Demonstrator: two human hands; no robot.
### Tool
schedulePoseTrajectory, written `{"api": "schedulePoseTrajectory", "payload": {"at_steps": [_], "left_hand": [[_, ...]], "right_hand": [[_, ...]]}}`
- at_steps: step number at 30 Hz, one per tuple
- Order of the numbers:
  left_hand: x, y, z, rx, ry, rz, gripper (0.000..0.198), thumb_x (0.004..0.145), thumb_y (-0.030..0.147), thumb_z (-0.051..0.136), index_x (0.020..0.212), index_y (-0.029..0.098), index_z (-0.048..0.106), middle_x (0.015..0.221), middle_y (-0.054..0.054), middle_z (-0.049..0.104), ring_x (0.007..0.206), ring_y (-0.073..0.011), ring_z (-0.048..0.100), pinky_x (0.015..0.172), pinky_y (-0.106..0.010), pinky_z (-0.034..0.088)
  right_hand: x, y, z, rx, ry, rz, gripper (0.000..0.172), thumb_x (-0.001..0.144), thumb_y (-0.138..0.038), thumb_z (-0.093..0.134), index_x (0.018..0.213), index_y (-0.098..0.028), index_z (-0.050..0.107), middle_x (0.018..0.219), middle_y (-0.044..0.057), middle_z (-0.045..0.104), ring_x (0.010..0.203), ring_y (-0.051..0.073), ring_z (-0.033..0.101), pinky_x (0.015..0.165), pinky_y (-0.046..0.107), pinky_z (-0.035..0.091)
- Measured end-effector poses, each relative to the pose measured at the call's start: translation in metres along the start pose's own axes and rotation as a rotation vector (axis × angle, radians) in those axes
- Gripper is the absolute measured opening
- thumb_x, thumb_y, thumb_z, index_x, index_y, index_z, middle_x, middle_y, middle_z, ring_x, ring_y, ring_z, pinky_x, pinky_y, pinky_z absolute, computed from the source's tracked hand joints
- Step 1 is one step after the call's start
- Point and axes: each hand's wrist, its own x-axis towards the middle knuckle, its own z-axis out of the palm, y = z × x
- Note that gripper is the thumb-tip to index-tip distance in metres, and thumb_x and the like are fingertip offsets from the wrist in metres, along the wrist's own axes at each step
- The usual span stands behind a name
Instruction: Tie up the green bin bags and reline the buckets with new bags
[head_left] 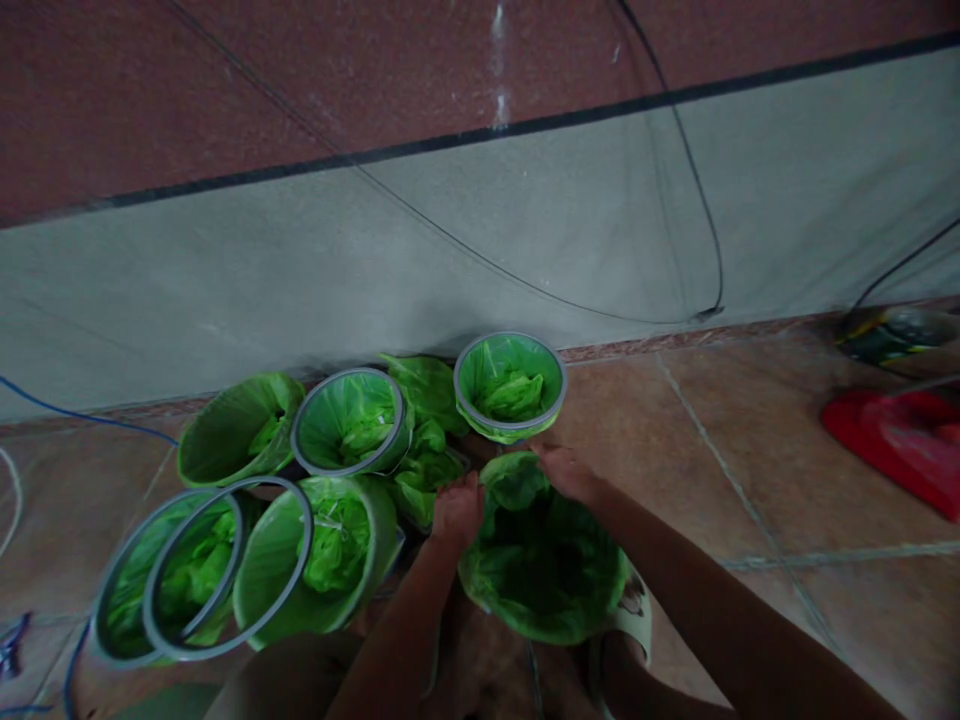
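Between my feet stands a bin lined with a green plastic bag [551,615], its dark inside facing me. My left hand [459,505] grips the bag's folded edge at the rim's far left. On the far side, my right hand [564,470] has its fingers closed on the same edge. Just beyond them is another bin with a grey ring [510,430] around its top and a green bag inside. To the left of my left hand, loose green bags [427,455] lie bunched together. The parts of the bag under my fingers are hidden.
Several more green-lined bins [352,470] stand on the left. A loose grey ring [306,545] lies across two of them. A red dustpan-like object [892,440] is on the tiled floor at right. Cables [697,190] hang along the wall [225,290] behind.
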Motion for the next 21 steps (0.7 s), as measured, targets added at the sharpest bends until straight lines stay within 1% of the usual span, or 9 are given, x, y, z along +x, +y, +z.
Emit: {"api": "schedulePoseTrajectory", "payload": {"at_steps": [3, 5, 9, 12, 14, 15, 17, 19, 21], "left_hand": [[0.0, 0.006, -0.001, -0.064, 0.135, 0.033, 0.055, 0.095, 0.03, 0.046, 0.147, 0.015, 0.039, 0.141, -0.019, 0.055, 0.128, -0.0308, 0.054, 0.105, -0.045, 0.042], [0.004, 0.011, 0.002, -0.102, 0.161, 0.067, 0.059, 0.095, 0.029, 0.045, 0.151, 0.014, 0.032, 0.146, -0.019, 0.05, 0.131, -0.0306, 0.05, 0.107, -0.046, 0.04], [0.006, 0.018, 0.011, -0.12, -0.034, 0.028, 0.063, 0.089, 0.013, 0.045, 0.15, 0.014, 0.031, 0.136, -0.019, 0.057, 0.122, -0.0274, 0.059, 0.102, -0.04, 0.045], [-0.002, 0.019, 0.005, -0.133, -0.081, -0.013, 0.073, 0.087, 0.023, 0.055, 0.153, 0.016, 0.026, 0.14, -0.02, 0.054, 0.126, -0.0323, 0.055, 0.105, -0.048, 0.043], [-0.01, 0.015, -0.015, -0.15, -0.045, -0.036, 0.077, 0.085, 0.035, 0.061, 0.153, 0.016, 0.029, 0.145, -0.021, 0.049, 0.13, -0.0378, 0.05, 0.106, -0.057, 0.04], [-0.015, 0.01, -0.03, -0.166, -0.018, -0.054, 0.075, 0.084, 0.039, 0.062, 0.15, 0.015, 0.034, 0.145, -0.021, 0.049, 0.13, -0.0387, 0.05, 0.106, -0.058, 0.04], [-0.027, -0.009, -0.067, -0.211, 0.063, -0.091, 0.061, 0.085, 0.039, 0.062, 0.14, 0.015, 0.049, 0.141, -0.021, 0.053, 0.128, -0.0364, 0.053, 0.105, -0.053, 0.043], [-0.044, -0.044, -0.105, -0.281, 0.207, -0.118, 0.047, 0.088, 0.037, 0.06, 0.13, 0.016, 0.058, 0.131, -0.018, 0.062, 0.123, -0.0313, 0.058, 0.105, -0.044, 0.044], [-0.067, -0.092, -0.133, -0.349, 0.347, -0.203, 0.039, 0.09, 0.034, 0.058, 0.126, 0.018, 0.061, 0.129, -0.015, 0.066, 0.121, -0.0266, 0.061, 0.105, -0.036, 0.044]], "right_hand": [[-0.003, -0.013, -0.009, -0.013, 0.079, -0.029, 0.051, 0.086, -0.021, 0.058, 0.137, -0.017, 0.054, 0.125, 0.014, 0.067, 0.116, 0.03, 0.062, 0.098, 0.037, 0.046], [-0.004, -0.021, -0.011, 0.001, 0.11, -0.066, 0.053, 0.088, -0.024, 0.056, 0.141, -0.017, 0.05, 0.133, 0.014, 0.062, 0.123, 0.028, 0.058, 0.104, 0.037, 0.043], [-0.006, -0.026, -0.003, -0.014, 0.052, -0.038, 0.045, 0.091, -0.019, 0.049, 0.136, -0.017, 0.054, 0.13, 0.014, 0.063, 0.121, 0.028, 0.059, 0.106, 0.041, 0.041], [-0.012, -0.023, 0.002, -0.019, 0.119, -0.025, 0.047, 0.088, -0.017, 0.052, 0.135, -0.014, 0.054, 0.135, 0.017, 0.06, 0.127, 0.029, 0.054, 0.109, 0.043, 0.039], [-0.017, -0.024, 0.001, 0.006, 0.19, -0.035, 0.047, 0.088, -0.018, 0.051, 0.134, -0.012, 0.055, 0.135, 0.017, 0.06, 0.127, 0.029, 0.055, 0.109, 0.043, 0.04], [-0.02, -0.026, 0.0, 0.025, 0.214, -0.034, 0.046, 0.088, -0.019, 0.05, 0.133, -0.012, 0.055, 0.132, 0.017, 0.062, 0.124, 0.029, 0.057, 0.107, 0.043, 0.041], [-0.028, -0.034, -0.004, 0.075, 0.236, -0.025, 0.042, 0.09, -0.023, 0.048, 0.128, -0.011, 0.059, 0.125, 0.017, 0.066, 0.116, 0.028, 0.062, 0.104, 0.041, 0.045], [-0.039, -0.047, -0.006, 0.141, 0.255, -0.017, 0.038, 0.089, -0.026, 0.047, 0.121, -0.014, 0.063, 0.12, 0.016, 0.069, 0.11, 0.027, 0.065, 0.101, 0.04, 0.047], [-0.055, -0.065, -0.003, 0.225, 0.305, -0.002, 0.035, 0.089, -0.029, 0.046, 0.113, -0.017, 0.066, 0.117, 0.014, 0.071, 0.108, 0.026, 0.067, 0.1, 0.041, 0.049]]}}
